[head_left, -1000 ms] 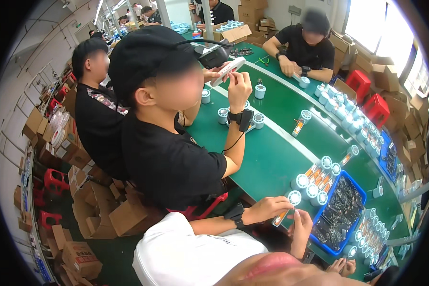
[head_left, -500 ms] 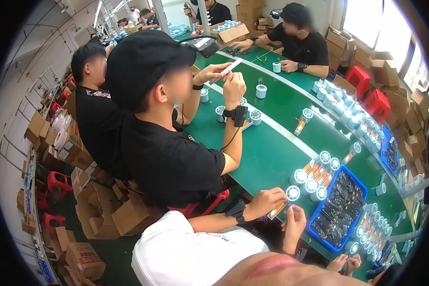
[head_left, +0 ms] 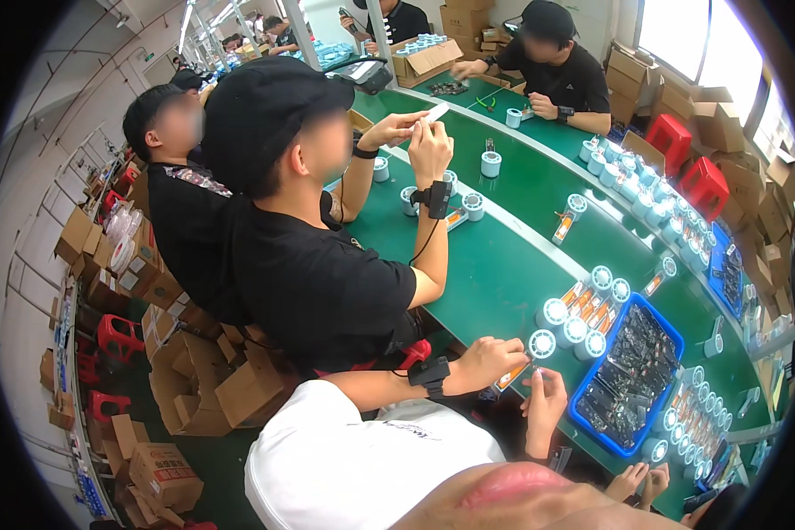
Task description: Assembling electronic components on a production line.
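Observation:
My left hand (head_left: 484, 365), a black band on its wrist, is closed on an orange-and-white strip (head_left: 510, 378) beside a light-blue round housing (head_left: 541, 344) with a slotted white face. The fingers hide much of the strip. Just to the right, my right hand (head_left: 545, 408) is raised with thumb and fingertips pressed together near the housing's lower edge; whatever they pinch is too small to make out. Similar round housings (head_left: 573, 331) with orange strips stand grouped beyond my hands. A blue tray (head_left: 579, 422) heaped with dark circuit boards (head_left: 627, 375) lies to the right.
A co-worker (head_left: 309, 256) in black sits close on my left, raising a pale flat part (head_left: 436, 112). Another person's hands (head_left: 636, 483) work at the lower right. More housings (head_left: 649, 194) line the green table's (head_left: 481, 274) far side. Cartons (head_left: 163, 477) and red stools (head_left: 119, 336) stand behind.
The view has shifted slightly. My hands stay together at the same housing, with only a small shift. Across the table, a person's head has lowered and an arm has moved over a pile of dark parts.

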Tool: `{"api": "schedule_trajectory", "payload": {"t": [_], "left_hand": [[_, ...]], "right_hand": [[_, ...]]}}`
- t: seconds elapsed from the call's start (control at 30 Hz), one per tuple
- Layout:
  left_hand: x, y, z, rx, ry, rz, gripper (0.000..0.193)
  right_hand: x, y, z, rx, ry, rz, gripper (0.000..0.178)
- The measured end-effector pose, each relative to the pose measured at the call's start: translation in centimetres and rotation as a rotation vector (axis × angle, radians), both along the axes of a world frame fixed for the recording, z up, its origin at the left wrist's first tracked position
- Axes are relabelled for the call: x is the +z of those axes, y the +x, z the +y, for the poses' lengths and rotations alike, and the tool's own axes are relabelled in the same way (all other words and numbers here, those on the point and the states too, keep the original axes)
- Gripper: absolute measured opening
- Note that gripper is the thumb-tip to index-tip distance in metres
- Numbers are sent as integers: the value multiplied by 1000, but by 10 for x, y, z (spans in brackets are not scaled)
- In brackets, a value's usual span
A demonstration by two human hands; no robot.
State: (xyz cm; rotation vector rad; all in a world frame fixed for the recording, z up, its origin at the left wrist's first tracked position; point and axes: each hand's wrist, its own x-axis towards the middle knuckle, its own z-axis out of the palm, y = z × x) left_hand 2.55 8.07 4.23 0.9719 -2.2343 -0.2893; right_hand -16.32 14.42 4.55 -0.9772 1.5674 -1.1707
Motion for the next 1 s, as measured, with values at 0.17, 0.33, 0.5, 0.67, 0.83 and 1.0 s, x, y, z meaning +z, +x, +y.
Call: {"api": "schedule_trajectory", "payload": {"t": [0.17, 0.33, 0.5, 0.67, 0.83, 1.0], "left_hand": [[0, 0, -1, -13, -26, -132, 15], [0, 0, -1, -22, -79, -160, 14], [-3, 4, -1, -39, -48, 44, 15], [-5, 8, -1, -34, -77, 47, 19], [-4, 8, 1, -55, -111, -18, 21], [-3, 5, 1, -40, -115, -146, 16]], "right_hand": [[-12, -2, -2, 25, -49, 96, 21], [-4, 0, -5, 17, -56, 164, 22], [-15, -3, -6, -7, -110, 283, 21], [-8, -2, -2, 10, -110, 330, 21], [-9, -1, 1, -3, -139, 353, 23], [-7, 6, 5, -89, -208, 407, 23]]}}
